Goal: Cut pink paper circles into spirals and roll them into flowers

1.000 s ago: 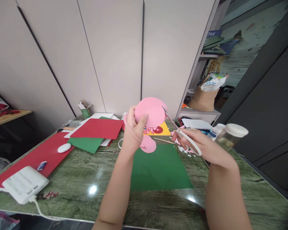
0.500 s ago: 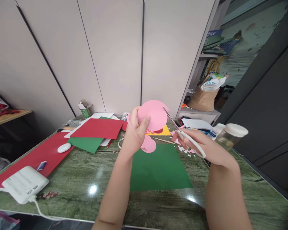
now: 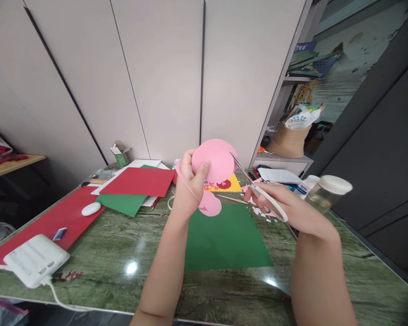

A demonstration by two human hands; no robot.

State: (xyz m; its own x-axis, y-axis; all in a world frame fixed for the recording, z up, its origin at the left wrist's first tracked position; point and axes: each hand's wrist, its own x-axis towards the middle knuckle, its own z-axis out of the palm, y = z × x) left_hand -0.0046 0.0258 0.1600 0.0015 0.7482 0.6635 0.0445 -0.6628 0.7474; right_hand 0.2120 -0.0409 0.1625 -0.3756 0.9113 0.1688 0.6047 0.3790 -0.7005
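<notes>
My left hand [image 3: 192,181] pinches a round piece of pink paper [image 3: 214,158], thumb in front, fingers behind. A thin pink strip [image 3: 187,182] curls from it over the left wrist. White-handled scissors [image 3: 265,199] are in my right hand [image 3: 275,199], their blades at the paper's right edge. Below the left hand, a smaller pink paper cutout [image 3: 211,204] lies at the top edge of a green sheet [image 3: 227,244]. Behind it, small pink pieces [image 3: 215,185] rest on a yellow sheet [image 3: 237,182] with a dark red round patch.
Red, green and white sheets [image 3: 138,182] overlap at the left. A white power bank [image 3: 36,260] with a cable lies front left, near a white oval object [image 3: 91,208]. Paper scraps [image 3: 260,213], a wooden stick [image 3: 231,199] and a lidded jar [image 3: 326,192] are at the right.
The left hand and the pink paper dipped slightly down and right, then came back up and left. The scissors shifted a little with them, staying at the paper's right edge.
</notes>
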